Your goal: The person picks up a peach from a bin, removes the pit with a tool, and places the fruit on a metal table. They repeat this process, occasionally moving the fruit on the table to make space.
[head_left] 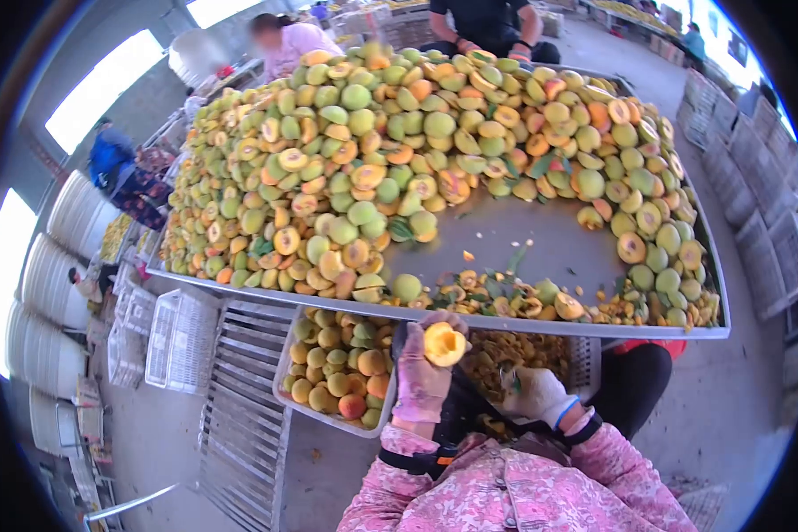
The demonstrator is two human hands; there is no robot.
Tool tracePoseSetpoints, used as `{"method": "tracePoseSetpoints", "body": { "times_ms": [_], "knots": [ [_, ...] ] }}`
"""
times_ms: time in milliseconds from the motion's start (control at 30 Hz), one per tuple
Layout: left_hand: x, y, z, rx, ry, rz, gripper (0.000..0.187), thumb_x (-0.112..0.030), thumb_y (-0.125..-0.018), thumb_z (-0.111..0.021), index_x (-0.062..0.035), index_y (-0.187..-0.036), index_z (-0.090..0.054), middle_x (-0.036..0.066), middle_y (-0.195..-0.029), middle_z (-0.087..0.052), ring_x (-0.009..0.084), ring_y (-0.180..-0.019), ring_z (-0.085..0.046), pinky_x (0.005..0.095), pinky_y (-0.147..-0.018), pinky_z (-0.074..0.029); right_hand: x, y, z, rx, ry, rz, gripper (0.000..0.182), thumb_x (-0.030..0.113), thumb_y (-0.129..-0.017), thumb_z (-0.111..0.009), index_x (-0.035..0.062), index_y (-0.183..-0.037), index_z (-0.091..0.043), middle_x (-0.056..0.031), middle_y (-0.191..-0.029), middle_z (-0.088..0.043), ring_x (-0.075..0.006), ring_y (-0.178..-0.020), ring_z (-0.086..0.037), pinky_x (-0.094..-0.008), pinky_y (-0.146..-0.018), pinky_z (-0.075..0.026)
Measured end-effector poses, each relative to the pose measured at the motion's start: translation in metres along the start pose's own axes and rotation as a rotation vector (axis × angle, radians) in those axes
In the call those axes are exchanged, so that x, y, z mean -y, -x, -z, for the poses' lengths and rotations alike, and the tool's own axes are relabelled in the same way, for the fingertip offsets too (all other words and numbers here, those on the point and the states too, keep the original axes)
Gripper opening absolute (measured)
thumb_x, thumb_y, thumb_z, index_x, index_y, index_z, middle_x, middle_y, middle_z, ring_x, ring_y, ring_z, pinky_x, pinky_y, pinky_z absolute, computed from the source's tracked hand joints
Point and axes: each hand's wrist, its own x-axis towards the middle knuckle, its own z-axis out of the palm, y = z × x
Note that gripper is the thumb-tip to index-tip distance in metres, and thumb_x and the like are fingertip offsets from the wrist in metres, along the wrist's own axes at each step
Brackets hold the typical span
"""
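My left hand [423,377], in a stained pinkish glove, is closed around a peach half [444,344]. Its cut yellow face is turned up, with a hollow where the stone sits. To its right, my right hand [536,395] wears a white glove and is curled around a small metal tool [509,379] with a bit of green on it, mostly hidden by the fingers. Below that hand a crate [585,363] holds brown-yellow scraps. Just beyond both hands is the metal table [541,244], heaped with whole and halved peaches [346,168].
Left of my knees stands a white crate [285,390] of whole peaches, beside a slatted metal rack [244,399]. Empty white crates [182,341] and large pale tubs [49,284] line the left. Stacked crates [762,257] stand at right. Other people [492,27] sit across the table.
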Motion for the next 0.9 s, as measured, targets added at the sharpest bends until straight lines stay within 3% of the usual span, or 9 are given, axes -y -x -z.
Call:
{"method": "tracePoseSetpoints", "body": {
  "times_ms": [67, 200, 333, 400, 433, 533, 667, 833, 900],
  "knots": [
    [-0.001, 0.007, -0.002, -0.096, -0.019, 0.0, 0.053, -0.046, -0.091, -0.06, -0.0004, -0.118, -0.06, 0.015, -0.114, -0.063, 0.0305, -0.109, -0.06, 0.0439, -0.089, -0.053, 0.028, -0.014, 0.02, 0.057, -0.23, -0.29, 0.036, 0.024, -0.066, -0.08, 0.0086, -0.094, -0.062, -0.0014, -0.073, -0.064, -0.0199, -0.065, -0.063, -0.0334, -0.064, -0.053],
    [0.012, 0.016, -0.006, -0.042, -0.162, -0.072, 0.048, -0.033, -0.091, -0.062, -0.0011, -0.126, -0.057, 0.014, -0.126, -0.059, 0.0296, -0.119, -0.054, 0.0426, -0.101, -0.045, 0.084, -0.036, 0.044, 0.168, -1.08, -0.517, 0.032, 0.017, -0.075, -0.077, 0.0042, -0.1, -0.063, -0.0034, -0.068, -0.061, -0.0145, -0.051, -0.058, -0.0303, -0.047, -0.049],
    [0.005, 0.04, -0.013, 0.024, -0.319, -0.079, 0.057, -0.023, -0.088, -0.064, 0.0017, -0.136, -0.047, 0.015, -0.137, -0.051, 0.029, -0.127, -0.047, 0.0417, -0.108, -0.038, 0.084, -0.052, 0.024, 0.111, -1.381, -0.555, 0.026, 0.006, -0.073, -0.075, 0.0025, -0.097, -0.063, -0.0032, -0.065, -0.06, -0.0132, -0.045, -0.053, -0.028, -0.041, -0.045],
    [-0.008, 0.053, -0.011, 0.116, -0.25, 0.008, 0.063, -0.021, -0.087, -0.064, 0.0025, -0.141, -0.042, 0.016, -0.144, -0.044, 0.0281, -0.132, -0.043, 0.0427, -0.11, -0.035, 0.095, -0.053, 0.047, 0.133, -1.062, -0.409, 0.026, 0.004, -0.07, -0.075, 0.0033, -0.093, -0.063, -0.0037, -0.07, -0.062, -0.0166, -0.054, -0.059, -0.032, -0.049, -0.049],
    [-0.007, 0.055, -0.013, 0.047, -0.186, 0.035, 0.065, -0.022, -0.088, -0.064, 0.0034, -0.142, -0.039, 0.016, -0.143, -0.044, 0.0289, -0.132, -0.043, 0.0436, -0.111, -0.034, 0.094, -0.058, 0.037, -0.11, -0.812, -0.086, 0.028, 0.009, -0.067, -0.075, 0.0046, -0.092, -0.063, -0.0064, -0.074, -0.064, -0.0221, -0.066, -0.064, -0.036, -0.061, -0.051],
    [-0.005, 0.05, -0.006, 0.08, -0.088, 0.207, 0.065, -0.028, -0.09, -0.062, 0.0041, -0.142, -0.038, 0.017, -0.142, -0.045, 0.0297, -0.132, -0.043, 0.0439, -0.111, -0.035, 0.088, -0.064, 0.041, -0.057, -0.245, 0.203, 0.024, 0.013, -0.068, -0.074, 0.0056, -0.085, -0.06, -0.0093, -0.077, -0.063, -0.0259, -0.076, -0.064, -0.0355, -0.069, -0.05],
    [-0.006, 0.053, -0.003, -0.02, -0.121, 0.236, 0.058, -0.035, -0.091, -0.06, 0.0041, -0.132, -0.047, 0.017, -0.132, -0.054, 0.0304, -0.121, -0.054, 0.0431, -0.105, -0.041, 0.094, -0.062, 0.067, -0.054, -0.473, -0.04, 0.024, 0.015, -0.066, -0.074, 0.0072, -0.082, -0.058, -0.0139, -0.078, -0.063, -0.0355, -0.078, -0.063, -0.0417, -0.069, -0.05],
    [0.006, 0.046, 0.014, -0.052, -0.114, 0.133, 0.044, -0.033, -0.091, -0.062, -0.0003, -0.119, -0.054, 0.017, -0.12, -0.058, 0.0327, -0.115, -0.057, 0.0475, -0.1, -0.046, 0.073, -0.045, 0.051, 0.033, 0.222, 0.029, 0.026, 0.017, -0.077, -0.061, 0.008, -0.101, -0.062, -0.0151, -0.085, -0.067, -0.0341, -0.08, -0.067, -0.0419, -0.07, -0.054],
    [0.011, 0.046, 0.017, -0.082, -0.112, 0.121, 0.04, -0.031, -0.09, -0.064, -0.0011, -0.116, -0.055, 0.017, -0.117, -0.059, 0.0327, -0.114, -0.057, 0.0474, -0.1, -0.046, 0.069, -0.039, 0.038, -0.004, 0.293, 0.073, 0.022, 0.015, -0.077, -0.059, 0.0055, -0.097, -0.061, -0.0159, -0.082, -0.066, -0.0346, -0.076, -0.068, -0.043, -0.065, -0.055]
  ]
}}
